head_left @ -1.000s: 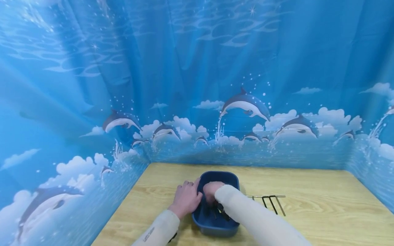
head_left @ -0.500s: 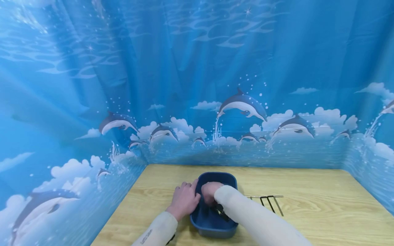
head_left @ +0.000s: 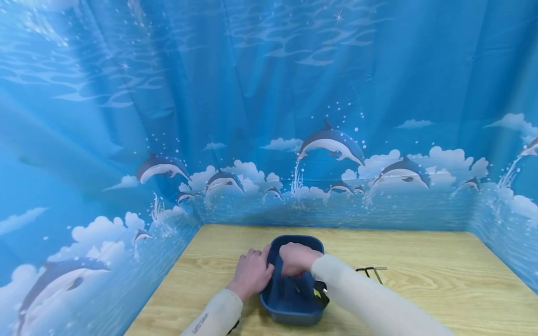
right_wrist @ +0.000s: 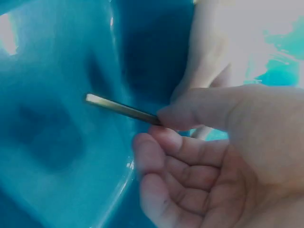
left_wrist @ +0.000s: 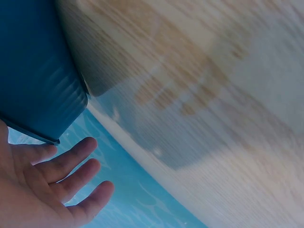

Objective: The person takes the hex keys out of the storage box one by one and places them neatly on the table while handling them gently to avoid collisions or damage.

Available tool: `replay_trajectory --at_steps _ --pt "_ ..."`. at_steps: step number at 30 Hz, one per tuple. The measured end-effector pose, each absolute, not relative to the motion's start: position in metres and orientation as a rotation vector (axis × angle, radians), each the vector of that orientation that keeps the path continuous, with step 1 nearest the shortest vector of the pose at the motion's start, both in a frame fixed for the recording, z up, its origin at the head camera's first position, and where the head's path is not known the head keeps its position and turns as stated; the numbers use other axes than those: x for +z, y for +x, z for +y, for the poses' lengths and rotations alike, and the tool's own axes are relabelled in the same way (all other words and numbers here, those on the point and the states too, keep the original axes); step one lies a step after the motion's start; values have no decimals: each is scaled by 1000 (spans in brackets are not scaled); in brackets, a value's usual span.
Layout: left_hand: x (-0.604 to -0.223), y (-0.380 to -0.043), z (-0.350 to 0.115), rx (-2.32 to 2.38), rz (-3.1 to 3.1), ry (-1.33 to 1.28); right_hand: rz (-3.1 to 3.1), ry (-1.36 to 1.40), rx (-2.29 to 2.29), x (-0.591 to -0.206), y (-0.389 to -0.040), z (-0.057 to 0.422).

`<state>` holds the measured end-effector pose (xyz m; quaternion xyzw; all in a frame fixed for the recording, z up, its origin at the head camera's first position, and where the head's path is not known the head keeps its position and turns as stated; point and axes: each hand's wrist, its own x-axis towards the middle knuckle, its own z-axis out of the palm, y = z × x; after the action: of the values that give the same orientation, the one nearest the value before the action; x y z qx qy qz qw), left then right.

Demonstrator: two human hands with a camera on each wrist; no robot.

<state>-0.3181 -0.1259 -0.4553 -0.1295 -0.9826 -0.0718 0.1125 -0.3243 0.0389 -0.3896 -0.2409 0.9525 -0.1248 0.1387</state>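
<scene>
A deep blue plastic bin (head_left: 293, 317) stands on the table in the head view. My left hand (head_left: 251, 273) rests at its left rim, thumb at the edge; in the left wrist view the fingers (left_wrist: 76, 178) reach out fairly straight and spread below the rim. Over the inside of the bin is my right hand (head_left: 297, 259). Between thumb and index finger it pinches a thin, straight metal rod, apparently a hex key (right_wrist: 121, 109), which sticks out above the bin's blue surface. The rod's other end is hidden in the hand.
Right of the bin, L-shaped hex keys (head_left: 375, 269), black and metallic, lie on the wooden table (head_left: 424, 275), partly covered by my right sleeve (head_left: 370, 296). A blue dolphin-print curtain (head_left: 269, 210) closes off the back and sides.
My right hand has moved up and to the right inside the bin, and its sleeve now covers more of the hex keys on the table. My left hand stays at the rim.
</scene>
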Motion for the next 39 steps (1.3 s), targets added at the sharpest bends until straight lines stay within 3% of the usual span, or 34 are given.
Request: replay_trajectory --at_steps 11,21,39 --pt "-457 -320 -123 -216 -2908 -352 2761 -799 -719 -375 -311 78" --pt "-454 -324 -123 -239 -2896 -373 2843 -733 -838 -350 -311 121" --pt "-456 -321 -125 -254 -2929 -349 2924 -401 -869 -387 -316 226"
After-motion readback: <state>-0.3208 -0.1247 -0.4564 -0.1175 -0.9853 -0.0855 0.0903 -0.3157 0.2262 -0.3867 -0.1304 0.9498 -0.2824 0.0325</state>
